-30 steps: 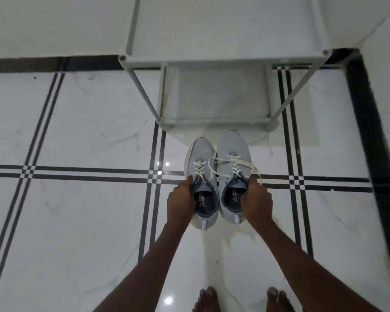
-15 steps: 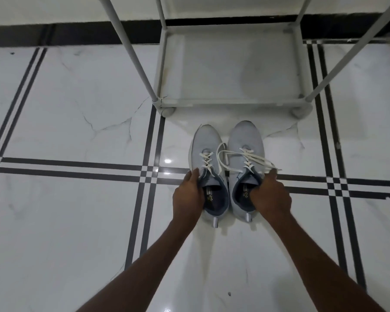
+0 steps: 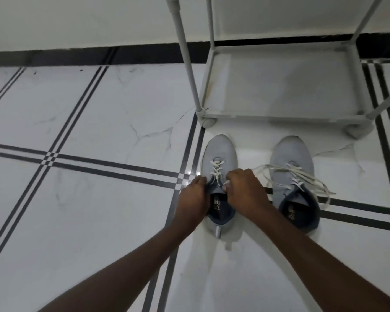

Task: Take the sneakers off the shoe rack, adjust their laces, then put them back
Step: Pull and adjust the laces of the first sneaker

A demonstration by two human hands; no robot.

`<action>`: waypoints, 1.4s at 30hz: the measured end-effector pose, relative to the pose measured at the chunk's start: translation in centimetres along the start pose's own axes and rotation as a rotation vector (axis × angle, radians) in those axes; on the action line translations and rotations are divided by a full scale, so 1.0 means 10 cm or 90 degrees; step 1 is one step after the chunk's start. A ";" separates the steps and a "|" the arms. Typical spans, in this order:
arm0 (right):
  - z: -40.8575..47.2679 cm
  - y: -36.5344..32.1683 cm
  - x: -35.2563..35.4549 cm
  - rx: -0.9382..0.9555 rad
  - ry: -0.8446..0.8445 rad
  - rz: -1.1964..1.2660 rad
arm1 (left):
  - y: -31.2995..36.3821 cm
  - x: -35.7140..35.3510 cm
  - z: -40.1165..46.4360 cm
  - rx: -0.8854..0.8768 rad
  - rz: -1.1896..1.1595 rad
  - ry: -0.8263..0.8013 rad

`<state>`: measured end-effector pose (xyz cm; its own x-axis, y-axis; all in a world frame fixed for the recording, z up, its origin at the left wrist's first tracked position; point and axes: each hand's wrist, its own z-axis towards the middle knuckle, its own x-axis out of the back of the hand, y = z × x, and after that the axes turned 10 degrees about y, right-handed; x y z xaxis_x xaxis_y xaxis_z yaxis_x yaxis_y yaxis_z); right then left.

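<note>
Two light grey sneakers with white laces stand on the tiled floor in front of the white shoe rack [image 3: 277, 113]. The left sneaker [image 3: 218, 154] has both my hands on its collar. My left hand [image 3: 193, 200] grips the left side of the opening. My right hand [image 3: 244, 194] holds the right side and pinches a white lace end near the tongue. The right sneaker [image 3: 291, 158] stands apart to the right, untouched, with its loose laces [image 3: 302, 176] spread over it and onto the floor.
The rack's bottom shelf is bare and its round feet [image 3: 208, 122] rest just beyond the sneaker toes. White marble tiles with black stripe lines [image 3: 113, 170] surround the shoes. A black skirting band [image 3: 99, 55] runs along the white wall behind.
The sneakers stood side by side with one hand on each; now they stand apart, and my right hand has moved from the right sneaker to the left sneaker. The view has shifted left and closer.
</note>
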<state>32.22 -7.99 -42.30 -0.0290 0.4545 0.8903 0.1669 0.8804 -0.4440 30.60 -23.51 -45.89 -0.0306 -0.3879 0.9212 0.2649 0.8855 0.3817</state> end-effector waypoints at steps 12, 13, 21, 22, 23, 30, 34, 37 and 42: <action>0.11 -0.12 0.47 -0.103 -0.199 -0.020 | -0.62 1.09 0.48 0.164 0.189 -0.476; 0.13 -0.14 0.53 -0.118 -0.236 0.032 | -0.61 1.11 0.50 0.149 0.210 -0.468; 0.19 -0.20 0.15 -0.077 -0.185 0.113 | -0.25 0.57 0.24 0.199 -0.154 -0.162; 0.20 -0.15 0.08 -0.076 -0.169 0.145 | -0.25 0.56 0.23 0.224 -0.178 -0.161; 0.21 -0.11 0.03 -0.063 -0.162 0.158 | -0.24 0.56 0.23 0.244 -0.206 -0.169; 0.27 0.30 0.01 -0.030 -0.194 0.086 | -0.57 0.57 0.22 0.238 -0.095 -0.152; 0.21 0.39 0.04 -0.072 -0.141 0.033 | -0.70 0.49 0.08 0.261 -0.044 -0.141; 0.18 0.41 0.02 -0.105 -0.111 0.017 | -0.77 0.46 0.05 0.251 -0.010 -0.125; 0.13 0.30 0.03 -0.173 -0.080 -0.023 | -0.79 0.46 0.05 0.221 -0.010 -0.152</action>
<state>31.47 -4.98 -43.47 -0.1591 0.4511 0.8782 0.4201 0.8359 -0.3533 27.86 -32.13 -44.57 -0.2654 -0.3683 0.8910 -0.0759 0.9293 0.3615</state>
